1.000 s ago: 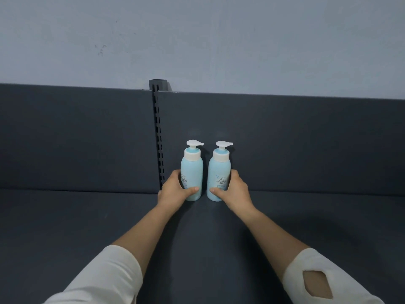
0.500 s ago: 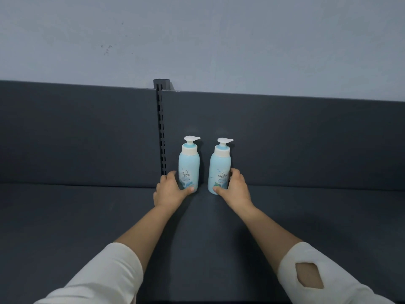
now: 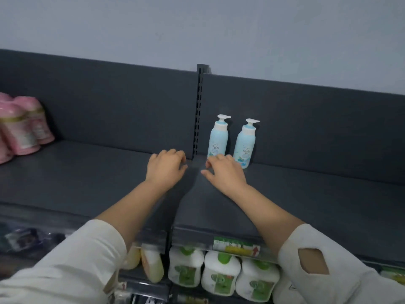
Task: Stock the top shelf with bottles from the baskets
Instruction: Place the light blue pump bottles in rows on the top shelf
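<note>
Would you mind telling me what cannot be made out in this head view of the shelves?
Head view:
- Baskets: outside the frame.
- Label print on the left blue bottle and right blue bottle: too small, blurred.
- Both bottles' bases: partly behind the right hand.
- Pink bottles: cut off by the left edge, count unclear.
- White bottles below: tops hidden by the shelf lip.

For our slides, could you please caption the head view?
Two blue pump bottles stand on the top shelf; the left hand and right hand, both empty, are close by.
</note>
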Tool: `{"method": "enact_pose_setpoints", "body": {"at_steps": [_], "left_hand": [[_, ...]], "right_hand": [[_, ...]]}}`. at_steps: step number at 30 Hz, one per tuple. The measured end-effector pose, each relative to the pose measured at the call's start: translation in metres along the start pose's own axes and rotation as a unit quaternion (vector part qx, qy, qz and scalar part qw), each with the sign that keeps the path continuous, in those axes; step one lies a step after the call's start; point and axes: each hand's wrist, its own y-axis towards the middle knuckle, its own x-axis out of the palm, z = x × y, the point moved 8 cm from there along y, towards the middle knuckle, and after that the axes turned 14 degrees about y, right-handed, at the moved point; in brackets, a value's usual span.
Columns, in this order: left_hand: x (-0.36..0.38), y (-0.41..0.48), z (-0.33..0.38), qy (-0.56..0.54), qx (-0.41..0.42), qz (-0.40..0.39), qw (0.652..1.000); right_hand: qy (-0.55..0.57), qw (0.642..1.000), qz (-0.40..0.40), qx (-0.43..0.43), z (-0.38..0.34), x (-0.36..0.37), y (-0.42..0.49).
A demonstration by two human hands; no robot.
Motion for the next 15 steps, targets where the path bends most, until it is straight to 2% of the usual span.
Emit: {"method": "enact_pose_setpoints", "body": {"at_steps": [7,12,15], "left_hand": [[-0.046,-0.094,-0.073,0.106,-0.063,0.004,0.992],[-0.061,-0.194,-0.118,0.149,-0.123,-0.058,0.979],[-0.049,-0.261,-0.138,0.162,-0.140,-0.120,0.969]], "right_hand": [[-0.019,0.990,-0.030,-0.134,-0.090,0.021,-0.038],[0.013,0.969,-0.042,-0.243,-0.150,0.043,-0.090],[0.077,0.951,-0.103,-0.281,-0.182,0.073,-0.126]]}}
